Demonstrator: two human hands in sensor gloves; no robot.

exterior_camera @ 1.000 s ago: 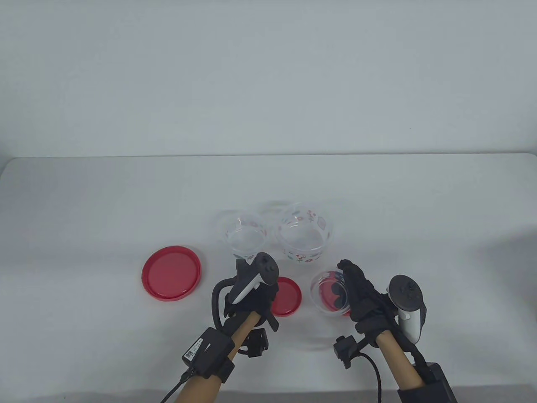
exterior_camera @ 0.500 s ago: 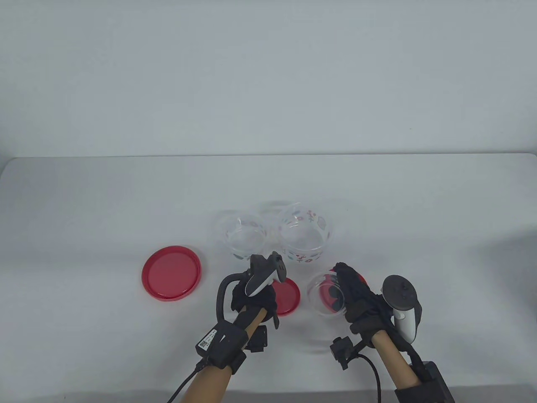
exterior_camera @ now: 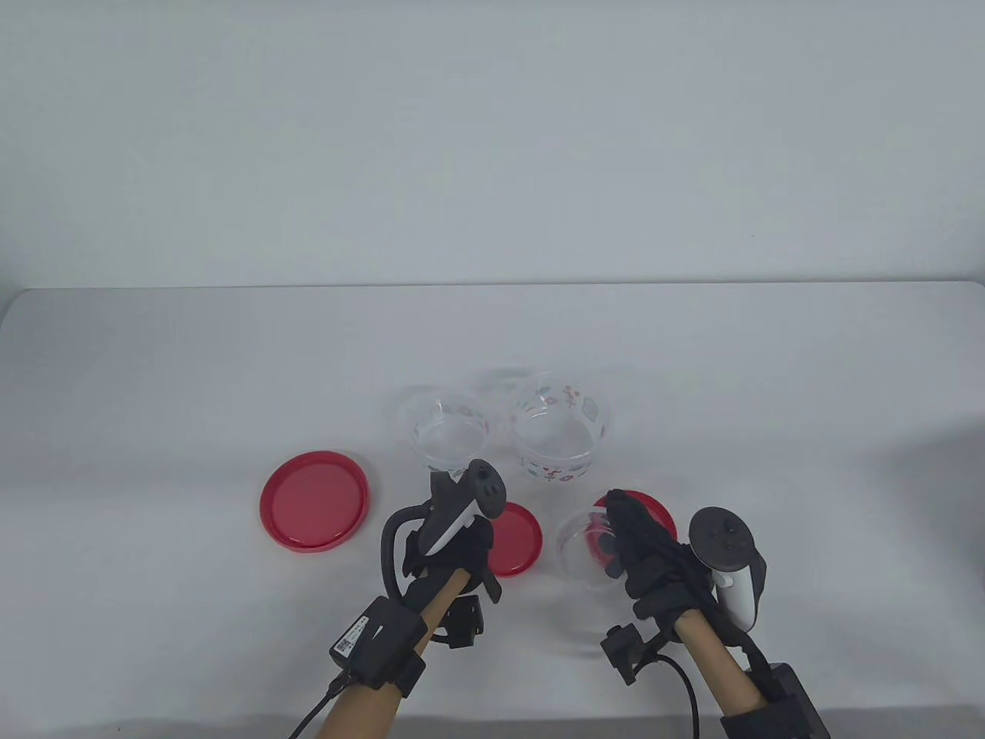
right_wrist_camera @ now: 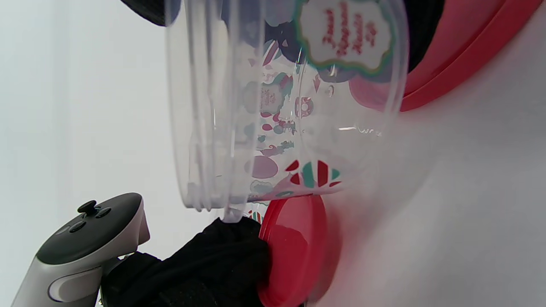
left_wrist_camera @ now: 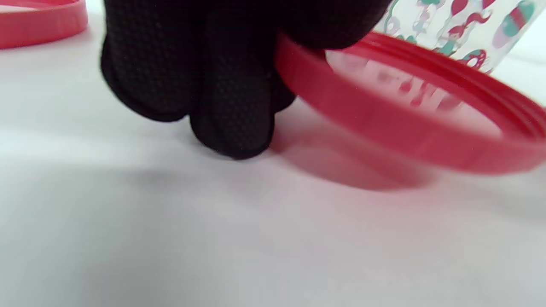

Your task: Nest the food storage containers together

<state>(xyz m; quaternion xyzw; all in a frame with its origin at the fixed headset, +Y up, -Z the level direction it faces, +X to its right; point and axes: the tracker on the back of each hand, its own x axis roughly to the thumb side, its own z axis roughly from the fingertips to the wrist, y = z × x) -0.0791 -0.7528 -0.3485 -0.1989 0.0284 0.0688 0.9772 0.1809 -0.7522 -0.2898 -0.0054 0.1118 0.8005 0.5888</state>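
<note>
Containers (exterior_camera: 550, 435) beyond red lids (exterior_camera: 314, 512)

The left hand (exterior_camera: 454, 543) sits knuckles-up near the table's front edge, fingers (left_wrist_camera: 230, 106) curled down, tips touching the tabletop. The right hand (exterior_camera: 654, 558) is raised to its right, fingers curled; both forearms enter from the front edge.

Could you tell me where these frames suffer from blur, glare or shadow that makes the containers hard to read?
Table view: even, soft light; the clear containers nearly vanish against the white table. Left wrist view: the glove fingertips are sharp, the red lid slightly soft, casting a pink shadow. Right wrist view: the small clear container is close, with glare streaks on its wall.
</note>
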